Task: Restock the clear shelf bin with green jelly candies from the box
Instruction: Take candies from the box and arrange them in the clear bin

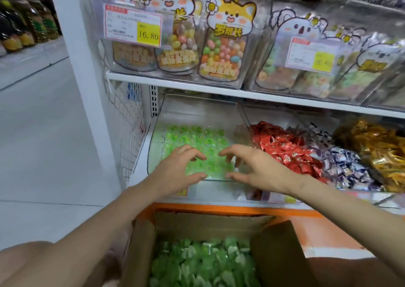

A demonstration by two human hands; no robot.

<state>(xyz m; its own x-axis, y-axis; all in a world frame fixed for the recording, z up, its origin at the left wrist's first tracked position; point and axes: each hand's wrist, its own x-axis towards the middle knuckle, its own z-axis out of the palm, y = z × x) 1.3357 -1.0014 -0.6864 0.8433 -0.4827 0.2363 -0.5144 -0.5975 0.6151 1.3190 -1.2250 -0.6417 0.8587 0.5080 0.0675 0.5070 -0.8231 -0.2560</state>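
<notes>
The clear bin point(198, 109) lies open at its top, with free room between the green candies point(197, 137) and the upper shelf point(197, 87) at 12 o'clock. Wire mesh point(129, 133) closes 9 o'clock, heaped red candies point(285, 148) crowd 3 o'clock, and the raised flap of the box point(208, 221) stands at 6 o'clock.

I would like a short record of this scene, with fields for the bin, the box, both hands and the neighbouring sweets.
bin: clear bin on lower shelf, partly filled with green jelly candies
box: cardboard box below, open, holding more green jellies
left hand: left hand over the bin, fingers spread, gripping nothing
right hand: right hand over the bin, fingers spread, gripping nothing
neighbour: red wrapped sweets in the next bin to the right
</notes>
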